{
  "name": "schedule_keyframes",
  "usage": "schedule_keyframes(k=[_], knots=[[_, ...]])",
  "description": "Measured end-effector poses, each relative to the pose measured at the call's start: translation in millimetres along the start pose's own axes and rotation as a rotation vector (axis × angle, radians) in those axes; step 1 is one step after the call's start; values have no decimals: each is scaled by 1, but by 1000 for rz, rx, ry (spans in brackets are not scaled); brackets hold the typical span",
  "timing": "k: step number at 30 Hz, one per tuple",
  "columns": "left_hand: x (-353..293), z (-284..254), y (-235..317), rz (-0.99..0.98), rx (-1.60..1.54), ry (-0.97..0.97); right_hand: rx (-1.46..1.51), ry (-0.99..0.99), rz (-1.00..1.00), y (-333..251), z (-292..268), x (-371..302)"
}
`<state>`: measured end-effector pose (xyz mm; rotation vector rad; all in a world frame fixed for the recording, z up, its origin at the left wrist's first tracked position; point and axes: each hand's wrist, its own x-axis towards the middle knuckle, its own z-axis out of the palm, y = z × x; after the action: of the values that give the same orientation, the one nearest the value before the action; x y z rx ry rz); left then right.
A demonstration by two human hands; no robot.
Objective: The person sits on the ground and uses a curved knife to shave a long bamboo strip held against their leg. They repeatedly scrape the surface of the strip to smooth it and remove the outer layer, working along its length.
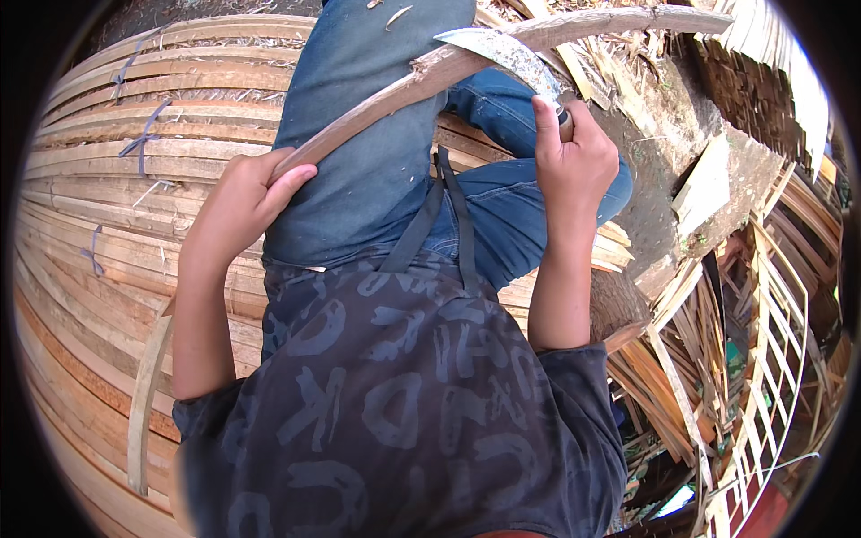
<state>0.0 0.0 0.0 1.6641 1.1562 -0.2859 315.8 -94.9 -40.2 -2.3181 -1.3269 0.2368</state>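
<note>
My left hand (247, 193) grips a long bamboo strip (404, 90) that runs from my lap up to the top right. My right hand (574, 157) is closed around the handle of a curved knife (502, 52). The blade lies against the strip's upper edge, above my blue-jeaned knees. The strip's lower end passes under my left arm and shows again by my left elbow (148, 394).
Bundles of split bamboo slats (117, 206) tied with blue cord lie stacked on my left. A wooden block (619, 300) sits by my right knee. Loose strips, shavings and a slatted frame (771, 314) crowd the right side.
</note>
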Motion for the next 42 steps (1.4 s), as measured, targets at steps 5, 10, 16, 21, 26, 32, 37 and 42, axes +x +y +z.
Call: schedule_keyframes(k=[5,10,16,21,26,32,37,42], knots=[[0,3,2,35,-35,-3,-53,103,150,40,-14,21],[2,0,3,-1,-54,-10,98,92,169,38,-14,9],[3,3,5,-57,-55,4,120,-50,-1,-6,5,-4],[2,6,3,-38,-60,55,11,51,-120,5,11,9],[5,8,9,-80,-82,52,-126,82,-186,21,10,26],[5,5,13,-91,-97,14,-22,143,131,57,-2,54],[7,1,1,-65,-96,1,39,214,402,135,-40,62],[8,4,4,-77,-73,-3,486,174,362,105,-16,3]])
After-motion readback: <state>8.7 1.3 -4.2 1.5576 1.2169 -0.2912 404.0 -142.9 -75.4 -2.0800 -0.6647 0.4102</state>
